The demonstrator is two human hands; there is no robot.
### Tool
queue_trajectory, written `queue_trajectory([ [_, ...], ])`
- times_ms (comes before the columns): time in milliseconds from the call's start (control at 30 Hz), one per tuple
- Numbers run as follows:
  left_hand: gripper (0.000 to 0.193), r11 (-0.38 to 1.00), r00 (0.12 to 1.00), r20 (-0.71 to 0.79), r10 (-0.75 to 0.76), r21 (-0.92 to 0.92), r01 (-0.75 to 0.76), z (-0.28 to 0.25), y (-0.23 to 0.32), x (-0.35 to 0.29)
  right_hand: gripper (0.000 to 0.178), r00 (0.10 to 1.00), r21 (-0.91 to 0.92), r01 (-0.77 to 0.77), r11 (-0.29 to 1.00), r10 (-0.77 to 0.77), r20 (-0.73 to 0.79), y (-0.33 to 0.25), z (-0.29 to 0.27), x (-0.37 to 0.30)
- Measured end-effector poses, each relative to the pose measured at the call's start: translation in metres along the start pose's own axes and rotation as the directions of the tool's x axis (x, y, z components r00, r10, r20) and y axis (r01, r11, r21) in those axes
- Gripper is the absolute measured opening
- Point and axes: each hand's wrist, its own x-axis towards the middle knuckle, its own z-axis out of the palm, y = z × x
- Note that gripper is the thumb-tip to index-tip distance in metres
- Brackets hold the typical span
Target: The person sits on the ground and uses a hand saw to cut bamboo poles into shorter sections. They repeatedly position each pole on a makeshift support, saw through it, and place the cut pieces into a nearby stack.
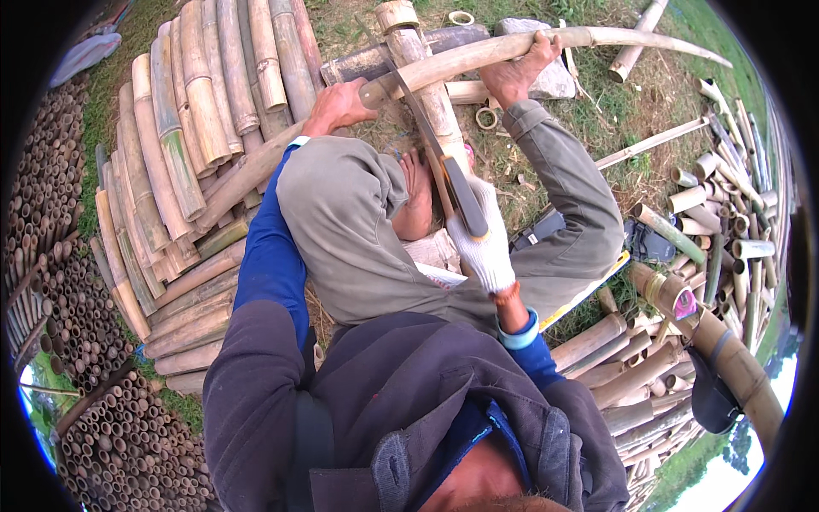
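A long bamboo pole [478, 56] slants across the front of me, propped over a thicker bamboo post [437, 111]. My bare left hand [337, 107] is closed around the pole, left of the saw. In a white knit glove, my right hand [480, 235] grips the dark handle of a hand saw [418, 111]. The saw's blade crosses the pole just right of my left hand; how deep it sits I cannot tell. My bare right foot [522, 70] presses on the pole further right. A dark bamboo log [358, 66] lies beneath the pole.
Cut bamboo lengths [200, 102] lie in rows at the left, with a large stack of bamboo ends [94, 282] beyond. More cut pieces [691, 200] are heaped on the right. A grey stone [553, 81] sits by my foot. A black cap [712, 392] hangs near a thick pole [742, 367].
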Motion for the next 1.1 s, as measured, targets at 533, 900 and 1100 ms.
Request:
queue_trajectory([
  [533, 0.084, 0.999, 0.998, -0.033, -0.049, -0.02, 0.049, -0.021, -0.015, -0.016, 0.059, 0.997, 0.056, 0.074, 0.996, -0.076, 0.026, 0.017, 0.028, 0.041],
  [900, 0.09, 0.995, 0.995, 0.03, -0.099, 0.026, 0.098, -0.009, 0.001, -0.013, 0.047, 0.981, 0.088, 0.19, 0.978, -0.186, -0.053, 0.027, 0.089, 0.177],
  [1100, 0.083, 0.997, 0.997, -0.002, -0.073, -0.027, 0.073, -0.018, -0.015, -0.015, 0.061, 0.99, 0.04, 0.133, 0.99, -0.135, 0.031, 0.018, 0.038, 0.068],
])
